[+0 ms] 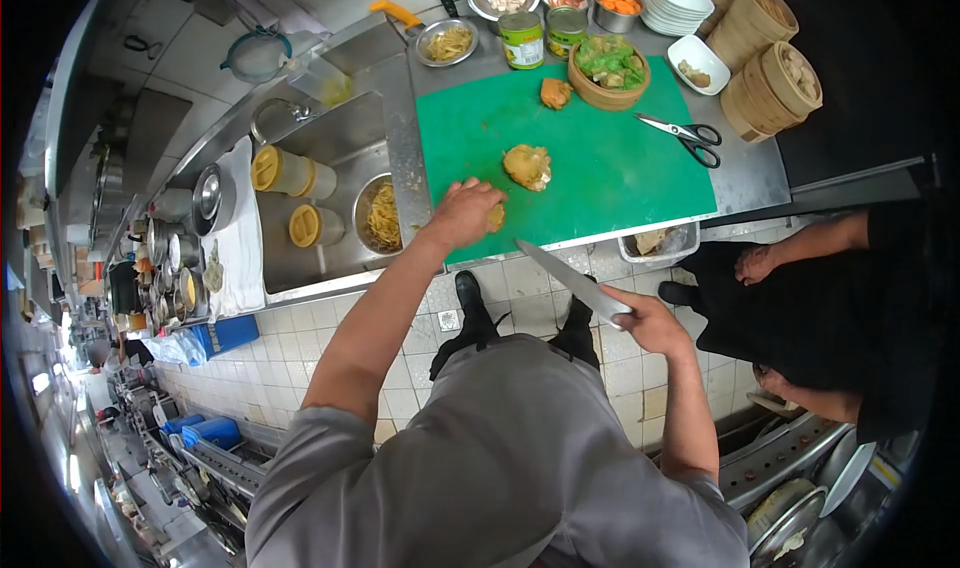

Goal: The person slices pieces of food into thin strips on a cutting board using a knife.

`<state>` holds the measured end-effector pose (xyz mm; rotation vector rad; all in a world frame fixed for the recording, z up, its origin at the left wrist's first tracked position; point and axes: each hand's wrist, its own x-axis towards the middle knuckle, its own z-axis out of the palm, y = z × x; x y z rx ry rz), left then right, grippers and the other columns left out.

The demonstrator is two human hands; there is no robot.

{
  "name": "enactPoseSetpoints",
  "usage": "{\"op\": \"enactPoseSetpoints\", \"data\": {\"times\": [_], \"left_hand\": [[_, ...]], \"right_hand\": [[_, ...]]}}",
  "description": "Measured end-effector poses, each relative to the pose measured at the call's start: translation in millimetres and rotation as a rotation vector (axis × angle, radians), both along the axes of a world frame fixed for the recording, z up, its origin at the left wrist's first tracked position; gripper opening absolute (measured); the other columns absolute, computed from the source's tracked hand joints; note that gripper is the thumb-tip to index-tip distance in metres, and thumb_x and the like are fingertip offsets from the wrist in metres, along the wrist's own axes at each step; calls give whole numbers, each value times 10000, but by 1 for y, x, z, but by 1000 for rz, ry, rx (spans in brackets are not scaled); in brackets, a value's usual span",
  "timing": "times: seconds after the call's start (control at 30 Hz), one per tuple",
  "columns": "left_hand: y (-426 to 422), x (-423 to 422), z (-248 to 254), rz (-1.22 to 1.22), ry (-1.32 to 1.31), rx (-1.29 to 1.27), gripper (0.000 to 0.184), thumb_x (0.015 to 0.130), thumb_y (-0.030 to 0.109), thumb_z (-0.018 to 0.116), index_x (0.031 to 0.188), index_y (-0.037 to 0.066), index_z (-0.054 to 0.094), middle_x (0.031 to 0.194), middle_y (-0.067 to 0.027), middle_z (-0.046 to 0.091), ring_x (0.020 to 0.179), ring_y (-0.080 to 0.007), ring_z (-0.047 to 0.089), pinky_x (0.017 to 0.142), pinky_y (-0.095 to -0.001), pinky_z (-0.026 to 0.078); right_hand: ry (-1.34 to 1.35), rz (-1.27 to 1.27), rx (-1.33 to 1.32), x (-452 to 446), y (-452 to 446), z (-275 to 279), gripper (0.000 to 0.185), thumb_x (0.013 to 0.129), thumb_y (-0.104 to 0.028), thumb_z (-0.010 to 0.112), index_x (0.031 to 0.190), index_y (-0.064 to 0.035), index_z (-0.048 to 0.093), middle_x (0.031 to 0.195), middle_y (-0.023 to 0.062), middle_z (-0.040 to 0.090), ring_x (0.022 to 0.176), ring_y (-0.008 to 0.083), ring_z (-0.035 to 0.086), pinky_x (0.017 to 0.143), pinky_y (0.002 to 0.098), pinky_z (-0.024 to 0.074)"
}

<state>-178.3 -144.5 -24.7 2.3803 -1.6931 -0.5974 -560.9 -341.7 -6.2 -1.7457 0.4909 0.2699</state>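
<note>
Landmark: green cutting board (610, 183). Left hand (467, 215): at the board's near-left corner, fingers curled over a yellowish food piece (496, 217) (partly covered). Right hand (652, 323): closed on the handle of a long kitchen knife (570, 280), blade slanting outside the board's near edge, tip close to that edge. Yellowish lump (527, 167): on the board, just beyond the left hand. Black-handled scissors (683, 134): across the board's right edge; open green surface between them and the lump. Steel sink (345, 133): left of the board.
</note>
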Motion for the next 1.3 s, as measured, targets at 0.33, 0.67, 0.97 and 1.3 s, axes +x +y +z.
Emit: {"op": "enactPoseSetpoints", "data": {"times": [0.33, 0.67, 0.97, 1.3], "left_hand": [[-46, 11, 5, 163, 219, 209, 338, 836, 234, 883, 1132, 100, 792, 1228, -129, 732, 1238, -359, 610, 1083, -498, 467], [-44, 54, -3, 442, 66, -242, 474, 861, 138, 870, 1312, 105, 729, 1260, -168, 687, 1161, -363, 667, 1018, -458, 555], [45, 7, -33, 269, 124, -232, 313, 908, 112, 833, 1197, 38, 741, 1090, -174, 710, 1160, -336, 676, 1001, -461, 553], [13, -10, -23, 628, 95, -246, 502, 809, 228, 942, 1183, 54, 654, 1199, -165, 634, 1174, -365, 618, 1027, -470, 511]], "right_hand": [[-8, -437, 57, -23, -8, -1, 646, 999, 73, 692, 1596, -145, 574, 905, -62, 539, 734, 38, 447, 658, 232, 435], [-115, -402, 101, -1, 7, -17, 643, 1013, 80, 668, 1615, -103, 537, 1334, 16, 678, 1010, 71, 577, 882, 237, 504], [-111, -247, 101, 47, 43, -27, 605, 1024, 19, 636, 1599, -150, 550, 1476, 235, 670, 1314, 263, 674, 1093, 339, 501], [97, -227, 39, 85, 58, -60, 632, 1030, 41, 630, 1628, -131, 517, 1390, 114, 712, 1032, 128, 646, 971, 269, 518]]}}
